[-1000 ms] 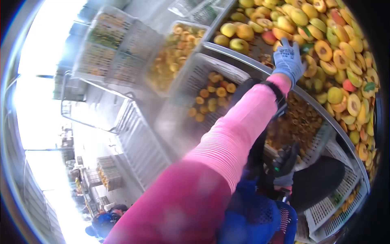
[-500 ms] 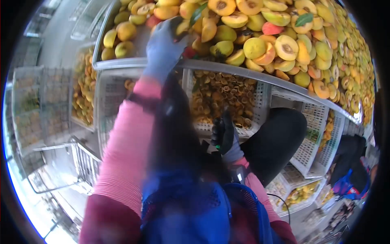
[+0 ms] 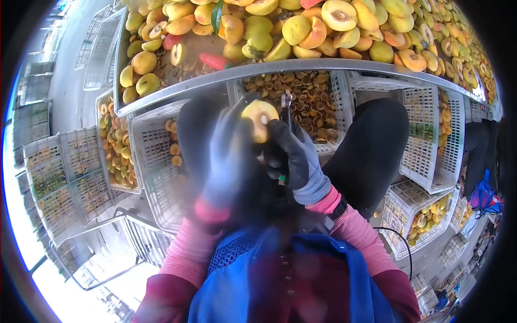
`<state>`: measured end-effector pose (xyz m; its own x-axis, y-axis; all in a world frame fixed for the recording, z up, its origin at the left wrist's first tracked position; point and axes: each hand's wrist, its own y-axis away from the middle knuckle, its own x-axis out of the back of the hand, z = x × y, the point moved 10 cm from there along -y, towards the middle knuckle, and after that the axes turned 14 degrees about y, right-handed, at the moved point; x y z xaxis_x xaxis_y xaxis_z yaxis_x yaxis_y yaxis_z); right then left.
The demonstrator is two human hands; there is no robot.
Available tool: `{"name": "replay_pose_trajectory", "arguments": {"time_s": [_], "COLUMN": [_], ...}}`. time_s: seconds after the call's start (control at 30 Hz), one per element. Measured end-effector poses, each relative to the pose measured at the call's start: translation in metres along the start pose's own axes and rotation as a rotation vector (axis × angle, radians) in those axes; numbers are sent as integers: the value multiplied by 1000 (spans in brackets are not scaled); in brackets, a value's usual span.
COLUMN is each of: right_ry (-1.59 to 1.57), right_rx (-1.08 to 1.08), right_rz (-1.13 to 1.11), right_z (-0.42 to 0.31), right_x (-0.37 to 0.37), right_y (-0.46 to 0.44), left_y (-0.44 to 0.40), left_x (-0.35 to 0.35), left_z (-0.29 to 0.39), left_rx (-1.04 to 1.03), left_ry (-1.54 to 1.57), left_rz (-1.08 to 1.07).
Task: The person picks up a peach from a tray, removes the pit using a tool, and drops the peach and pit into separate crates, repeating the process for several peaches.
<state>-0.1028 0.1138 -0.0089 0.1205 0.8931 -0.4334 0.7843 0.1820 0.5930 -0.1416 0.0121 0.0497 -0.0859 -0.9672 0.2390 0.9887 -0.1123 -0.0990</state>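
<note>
A peach half [image 3: 259, 119], its cut face and pit area showing, is held in front of the knees. My left hand [image 3: 229, 142], in a grey-blue glove with dark fingertips and blurred, is closed round its left side. My right hand [image 3: 296, 156], in a similar glove, grips a tool with a metal tip [image 3: 287, 99] pointing up; its thumb is at the fruit's right edge. Beyond them is a metal-edged table [image 3: 318, 65] heaped with whole and halved peaches [image 3: 339, 16]. A red elongated object [image 3: 214, 60] lies near its edge.
A crate of small brown halves or scraps [image 3: 315, 102] stands below the table edge. Left are crates of fruit [image 3: 116, 145] and a metal frame [image 3: 102, 242]. More crates [image 3: 425, 215] stand at right, near another person's dark-clothed legs [image 3: 478, 145].
My left hand has come back from the fruit heap to my right hand, with a peach half in it. My right hand has risen with the tool. The view has turned and shifted.
</note>
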Motion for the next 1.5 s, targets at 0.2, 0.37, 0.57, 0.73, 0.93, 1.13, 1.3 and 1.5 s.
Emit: {"name": "replay_pose_trajectory", "arguments": {"time_s": [0.2,0.37,0.57,0.73,0.93,1.13,1.3,1.5], "right_ry": [17,590,813,1007,904,379,-370,-1009], "right_rx": [103,509,712,703,563,77,-322,-314], "right_rz": [-105,25,161,179,124,-41,-703,-1147], "right_z": [3,-18,-35,-33,-13,27,55,25], "right_x": [-10,4,2,1,4,10,-30,-54], "right_y": [18,33,52,57,50,48,63,77], "left_y": [7,21,28,25,27,29,14,34], "left_x": [4,1,-6,-10,-4,-10,-28,-25], "left_z": [-7,5,-45,-34,-15,1,-1,-12], "left_rx": [61,-413,-137,16,-33,-173,224,-143], "left_ry": [414,-333,101,264,178,-121,333,45], "left_rz": [199,27,11,84,134,172,-141,-96]}}
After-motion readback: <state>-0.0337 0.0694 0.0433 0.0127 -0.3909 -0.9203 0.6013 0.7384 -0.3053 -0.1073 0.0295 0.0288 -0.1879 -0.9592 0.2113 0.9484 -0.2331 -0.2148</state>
